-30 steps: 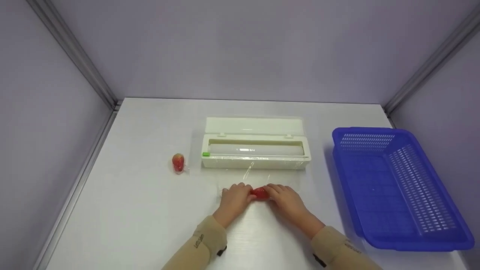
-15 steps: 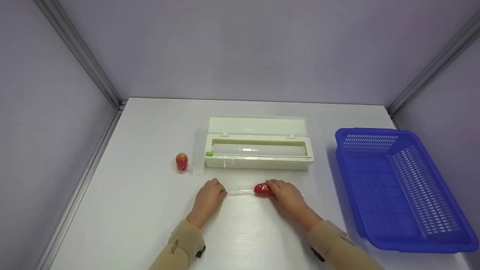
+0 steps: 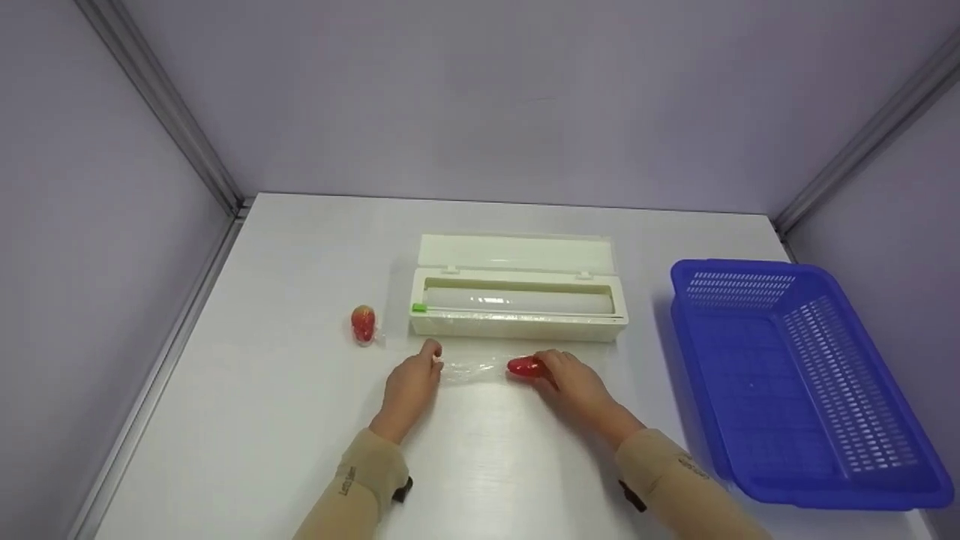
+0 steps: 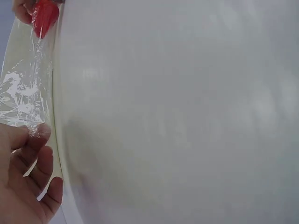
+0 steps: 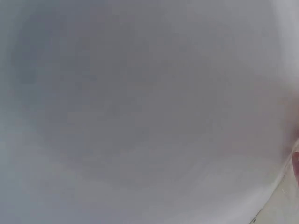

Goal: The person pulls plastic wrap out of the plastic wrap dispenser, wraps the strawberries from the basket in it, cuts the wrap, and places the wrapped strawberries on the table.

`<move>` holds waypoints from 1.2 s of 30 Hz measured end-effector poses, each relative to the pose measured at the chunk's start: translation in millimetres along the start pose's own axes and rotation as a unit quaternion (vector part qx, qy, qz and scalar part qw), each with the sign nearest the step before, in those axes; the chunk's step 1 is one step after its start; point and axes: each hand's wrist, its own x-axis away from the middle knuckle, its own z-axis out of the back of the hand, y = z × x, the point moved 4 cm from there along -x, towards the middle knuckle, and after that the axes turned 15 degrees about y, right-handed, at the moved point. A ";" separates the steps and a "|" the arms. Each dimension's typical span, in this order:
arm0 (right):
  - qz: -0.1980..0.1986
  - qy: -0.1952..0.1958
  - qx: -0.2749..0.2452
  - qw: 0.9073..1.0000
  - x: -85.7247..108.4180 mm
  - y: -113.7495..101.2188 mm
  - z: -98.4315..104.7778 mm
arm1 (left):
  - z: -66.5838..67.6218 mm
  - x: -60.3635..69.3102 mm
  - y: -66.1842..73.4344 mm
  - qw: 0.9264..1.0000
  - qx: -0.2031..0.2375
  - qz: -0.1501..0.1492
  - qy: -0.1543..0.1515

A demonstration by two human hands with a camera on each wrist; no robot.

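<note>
A red strawberry [image 3: 523, 367], wrapped in cling film, lies in the fingers of my right hand [image 3: 576, 386] in front of the film dispenser. From it a loose tail of clear cling film [image 3: 472, 368] stretches leftward to my left hand [image 3: 411, 386]. In the left wrist view, the thumb and forefinger of the left hand [image 4: 30, 163] pinch the end of the shiny film [image 4: 23, 93], with the strawberry [image 4: 45, 17] at its far end. Only a sliver of fingertip shows at the edge of the right wrist view. Another wrapped strawberry [image 3: 363, 322] rests on the table to the left.
Behind the hands stands a white cling film dispenser [image 3: 517, 328], its lid raised, a roll [image 3: 517, 301] inside and a green slider [image 3: 418, 307] at its left end. A blue plastic basket [image 3: 750, 375] sits on the right of the white table [image 3: 292, 420]. Walls enclose the back and sides.
My left hand has moved left from beside the strawberry, drawing out the film tail, which has spread from a thin twist to a wider strip. The right hand still holds the strawberry, slightly farther forward.
</note>
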 end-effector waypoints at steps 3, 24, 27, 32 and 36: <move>-0.035 -0.007 -0.020 0.999 -4.0 0.2 -0.4 | -1.4 -0.7 1.4 0.999 -0.029 -0.011 0.020; -0.065 0.061 -0.082 0.993 -14.5 1.7 -3.5 | -27.6 -12.6 32.2 0.984 -0.109 -0.138 0.010; -0.069 0.064 -0.070 0.993 -15.1 1.9 -2.7 | -29.8 -15.4 31.7 0.986 -0.117 -0.122 -0.009; -0.107 0.042 -0.079 0.990 -16.1 4.7 -2.8 | -28.6 -18.0 36.3 0.989 -0.108 -0.095 -0.026; -0.124 0.038 -0.097 0.987 -15.8 6.0 -2.9 | -25.2 -17.7 50.3 0.990 -0.069 -0.119 0.008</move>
